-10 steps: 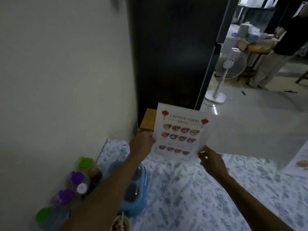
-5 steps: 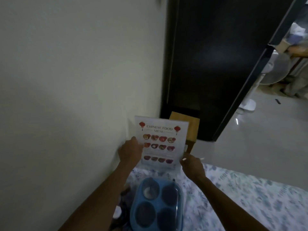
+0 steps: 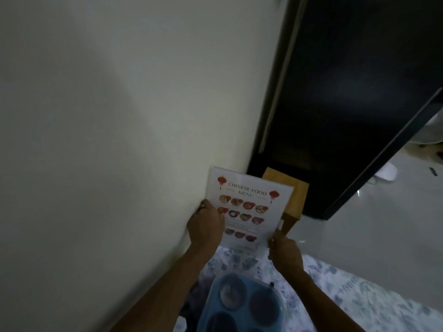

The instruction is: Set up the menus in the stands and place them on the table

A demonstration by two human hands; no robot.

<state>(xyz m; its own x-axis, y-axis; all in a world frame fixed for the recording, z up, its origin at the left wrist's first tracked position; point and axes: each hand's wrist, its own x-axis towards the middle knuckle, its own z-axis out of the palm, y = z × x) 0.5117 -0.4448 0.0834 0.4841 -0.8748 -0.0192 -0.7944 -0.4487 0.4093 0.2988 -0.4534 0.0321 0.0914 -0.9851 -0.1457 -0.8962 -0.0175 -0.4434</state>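
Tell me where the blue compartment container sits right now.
In the head view, the blue compartment container sits at the bottom centre on the floral tablecloth, between the person's forearms, just below the menu held by both hands.

menu (image 3: 249,207) above table (image 3: 359,300) edge | wall (image 3: 119,140) left | container (image 3: 242,305) nearer
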